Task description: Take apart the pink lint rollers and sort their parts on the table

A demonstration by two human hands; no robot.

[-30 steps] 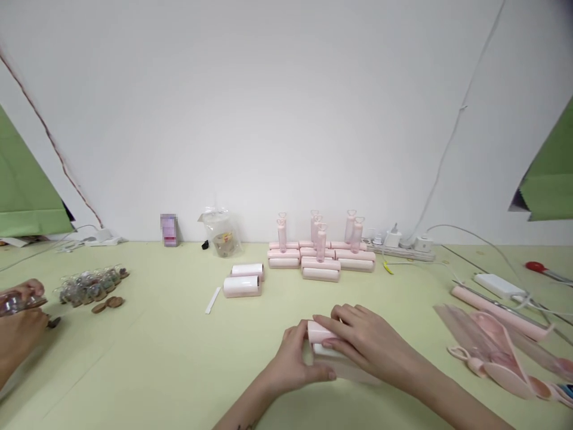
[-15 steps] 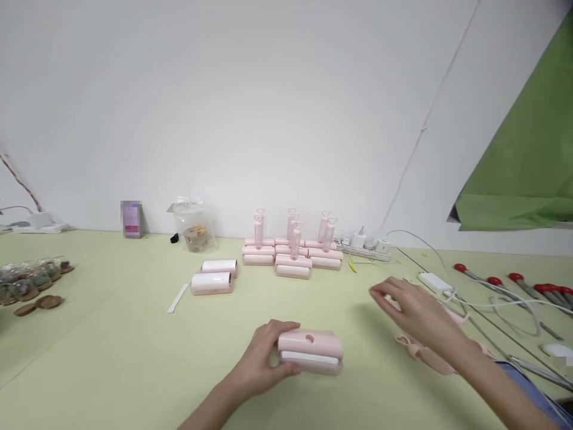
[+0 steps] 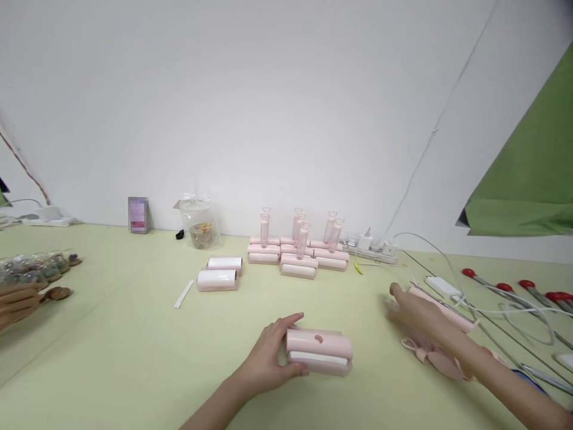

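Note:
My left hand (image 3: pixel 268 361) grips the left end of a pink lint roller (image 3: pixel 319 351), thumb in front and fingers behind. The roller lies on the table, with an oval hole in its pink cover and a white strip along its front. Smeared by motion, my right hand (image 3: pixel 405 313) is at the right, beside a long pink piece (image 3: pixel 441 307). Under and beside that forearm lie loose pink parts (image 3: pixel 441 361) with loops, partly hidden by it. Several finished-looking pink lint rollers (image 3: pixel 299 266) with upright handles (image 3: pixel 302 240) stand farther back.
Two white rolls (image 3: pixel 218 279) and a white strip (image 3: pixel 183 294) lie left of centre. Behind are a plastic bag (image 3: pixel 201 227), a purple box (image 3: pixel 138 215) and a power strip (image 3: pixel 376 254). Cables and red-tipped rods (image 3: pixel 527 285) cover the right. Another person's hand (image 3: pixel 18 304) is near glass domes (image 3: pixel 38 272).
My right hand has moved down and back toward the pink parts. My left hand keeps its hold on the lint roller. Another person's hand has come in at the left edge.

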